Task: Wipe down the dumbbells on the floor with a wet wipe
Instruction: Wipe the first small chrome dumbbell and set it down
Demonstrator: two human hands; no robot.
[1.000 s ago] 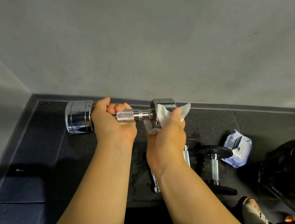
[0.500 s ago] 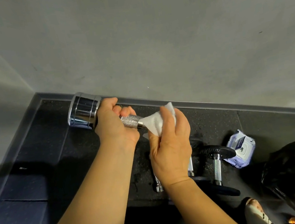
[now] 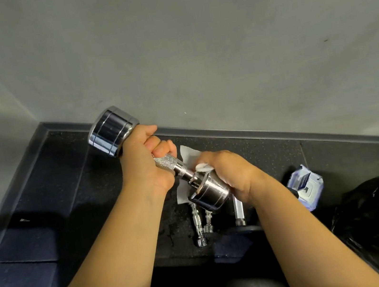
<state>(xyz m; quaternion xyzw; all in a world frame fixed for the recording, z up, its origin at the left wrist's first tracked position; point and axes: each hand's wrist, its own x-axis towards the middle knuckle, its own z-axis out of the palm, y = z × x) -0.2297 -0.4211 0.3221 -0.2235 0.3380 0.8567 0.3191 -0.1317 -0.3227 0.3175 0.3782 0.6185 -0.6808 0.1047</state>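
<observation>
A chrome dumbbell [image 3: 113, 130] hangs in the air above the dark floor, tilted with its far-left head up and its near head low. My left hand [image 3: 145, 164] grips the knurled handle near the upper head. My right hand [image 3: 232, 173] curls round the lower head and presses a white wet wipe [image 3: 189, 154] against it. The wipe sticks out above and below that hand. Under my hands, more dumbbell bars [image 3: 238, 211] lie on the floor, partly hidden.
A pack of wet wipes [image 3: 305, 185] lies on the floor to the right. Beyond it at the right edge is a black bin bag [image 3: 378, 227] with white waste inside. A grey wall and skirting [image 3: 256, 132] run close behind the dumbbell.
The dumbbell has tilted, left head rising and right head dropping toward me. My right hand moved with the wipe from the handle's end down onto the lower head.
</observation>
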